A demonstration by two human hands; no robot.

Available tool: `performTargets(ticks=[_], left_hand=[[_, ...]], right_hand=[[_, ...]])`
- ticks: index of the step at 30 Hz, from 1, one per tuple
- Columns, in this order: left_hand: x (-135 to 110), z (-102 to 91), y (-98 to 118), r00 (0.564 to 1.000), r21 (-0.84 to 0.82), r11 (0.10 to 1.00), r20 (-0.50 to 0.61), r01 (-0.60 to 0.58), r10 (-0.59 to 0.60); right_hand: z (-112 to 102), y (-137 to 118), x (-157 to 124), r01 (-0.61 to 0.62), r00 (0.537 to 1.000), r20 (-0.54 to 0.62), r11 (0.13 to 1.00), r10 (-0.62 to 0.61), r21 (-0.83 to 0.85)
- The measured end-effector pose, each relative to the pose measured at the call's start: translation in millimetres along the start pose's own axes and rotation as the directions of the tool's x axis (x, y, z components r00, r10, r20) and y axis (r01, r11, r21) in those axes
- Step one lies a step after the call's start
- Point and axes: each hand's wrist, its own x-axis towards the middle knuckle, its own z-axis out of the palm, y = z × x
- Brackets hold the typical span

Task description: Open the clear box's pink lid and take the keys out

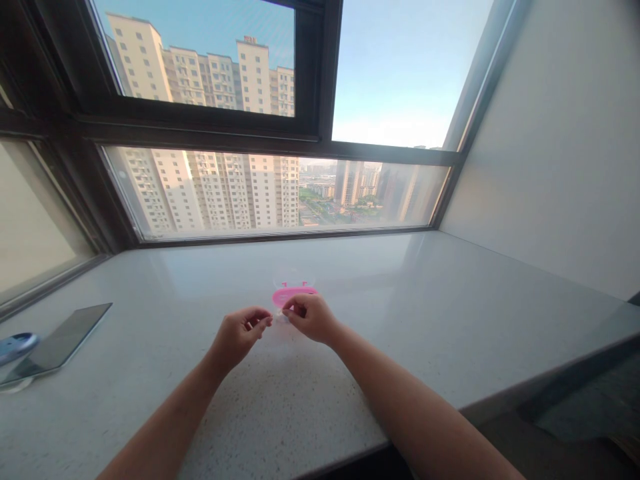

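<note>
Reaching in with both forearms, from seven and five o'clock in the view, over a pale speckled countertop (380, 373). Curling the fingers of the left hand (266, 324) toward the thumb, well bent but too small at the tips to tell whether pinching anything or leaving a gap. Closing thumb and forefinger of the right hand (286, 311), at two o'clock from the left one, apparently gripping a small whitish item (279, 317) in the narrow space between both sets of fingertips. Lying at twelve o'clock from that item, just beyond the right hand and partly behind it: a pink case (286, 295), showing a clear part at its far side. Resting near the view's eight o'clock edge, well apart from the hands: a dark glossy slab (67, 339), with a bluish rounded object (18, 347) at its nine o'clock side. Rising at eleven o'clock behind the window frame (200, 128): tall pale buildings (220, 190). Standing at two o'clock: a plain wall (555, 153).
</note>
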Motion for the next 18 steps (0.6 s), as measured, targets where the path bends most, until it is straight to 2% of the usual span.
performTargets(ticks=[7, 18], left_hand=[[-1.7, 4.0, 2.9, 0.999, -0.032, 0.999, 0.035, -0.026, 0.027], [-2.3, 6.0, 6.5, 0.999, -0.056, 0.998, 0.043, 0.000, 0.002]], right_hand=[[8.3, 0.8, 0.2, -0.007, 0.998, 0.064, 1.000, 0.007, -0.010], [10.0, 3.4, -0.6, -0.020, 0.996, 0.088, 1.000, 0.019, 0.009]])
